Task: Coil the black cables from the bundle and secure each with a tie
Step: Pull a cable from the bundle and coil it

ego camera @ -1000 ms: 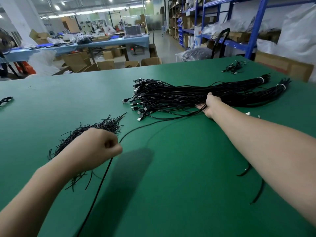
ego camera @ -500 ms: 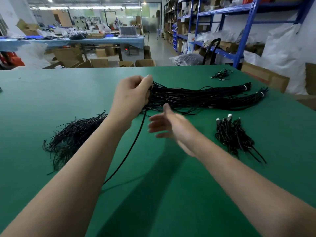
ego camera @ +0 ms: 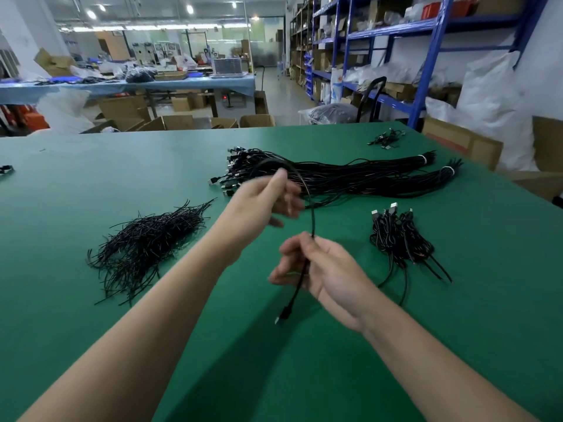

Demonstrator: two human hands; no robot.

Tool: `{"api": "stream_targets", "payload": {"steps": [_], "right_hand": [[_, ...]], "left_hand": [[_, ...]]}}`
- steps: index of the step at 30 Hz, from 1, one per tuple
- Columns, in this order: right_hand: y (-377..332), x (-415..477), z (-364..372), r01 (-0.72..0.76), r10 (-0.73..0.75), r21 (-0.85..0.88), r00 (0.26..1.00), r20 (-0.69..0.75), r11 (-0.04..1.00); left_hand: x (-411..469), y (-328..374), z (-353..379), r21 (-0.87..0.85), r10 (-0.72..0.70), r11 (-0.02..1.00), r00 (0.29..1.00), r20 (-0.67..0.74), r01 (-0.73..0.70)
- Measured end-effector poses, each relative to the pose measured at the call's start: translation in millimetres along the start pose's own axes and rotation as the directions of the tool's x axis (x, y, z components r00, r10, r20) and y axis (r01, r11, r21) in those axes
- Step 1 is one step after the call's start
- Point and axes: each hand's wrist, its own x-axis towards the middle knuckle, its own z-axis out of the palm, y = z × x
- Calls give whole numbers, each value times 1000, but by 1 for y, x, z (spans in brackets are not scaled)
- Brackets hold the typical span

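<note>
One black cable (ego camera: pixel 312 214) arcs between my hands above the green table (ego camera: pixel 91 178). My left hand (ego camera: pixel 268 197) pinches its upper loop, raised in front of the bundle. My right hand (ego camera: pixel 320 269) grips the cable lower down, and its plug end (ego camera: pixel 281 315) dangles below my palm. The long bundle of black cables (ego camera: pixel 350 178) lies across the table behind, bound with white ties near its right ends. A pile of black ties (ego camera: pixel 146 242) lies to the left. Several coiled cables (ego camera: pixel 399 239) rest to the right.
A small cluster of cables (ego camera: pixel 387 138) lies near the far right edge of the table. Another dark item (ego camera: pixel 6 169) sits at the left edge. Blue shelving (ego camera: pixel 426 56) and cardboard boxes (ego camera: pixel 463 141) stand beyond the table on the right.
My right hand has closed on the cable and dropped lower, nearer to me. My left hand has lifted a loop of it. The plug end now hangs free below my right hand.
</note>
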Motion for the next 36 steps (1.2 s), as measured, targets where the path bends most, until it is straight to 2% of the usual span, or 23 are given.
{"api": "stream_targets", "payload": {"steps": [3,5,7,14,21,25,30,31,33,35,36], "right_hand": [[-7,0,-15,83,-70,118,991,-110,990],[-6,1,-20,104,-77,156,983,-165,982],[-3,2,-22,111,-74,174,977,-202,978],[7,4,-21,134,-69,231,960,-270,964],[16,1,-18,51,-5,234,981,-194,971],[18,1,-17,11,29,222,984,-175,975],[15,2,-19,-20,50,162,982,-180,987],[14,1,-20,-23,45,126,984,-173,992],[13,0,-22,-41,44,18,989,-144,999],[13,-3,-23,-75,66,-96,994,-91,993],[14,-4,-22,-92,86,-142,995,-54,986]], "left_hand": [[-34,-38,4,50,-113,993,965,238,104],[-54,-58,11,77,-109,993,922,370,86],[-69,-73,17,95,-81,994,909,409,46],[-82,-90,24,172,10,983,954,298,-64],[-79,-94,21,29,12,999,984,178,-17],[-80,-96,22,13,12,1000,986,168,-15],[-84,-91,21,156,85,981,981,175,-113],[-84,-88,21,174,125,973,981,151,-150],[-79,-84,15,237,222,947,975,1,-216],[-69,-77,8,437,377,854,915,-143,-283],[-62,-72,5,578,458,758,877,-144,-301]]}}
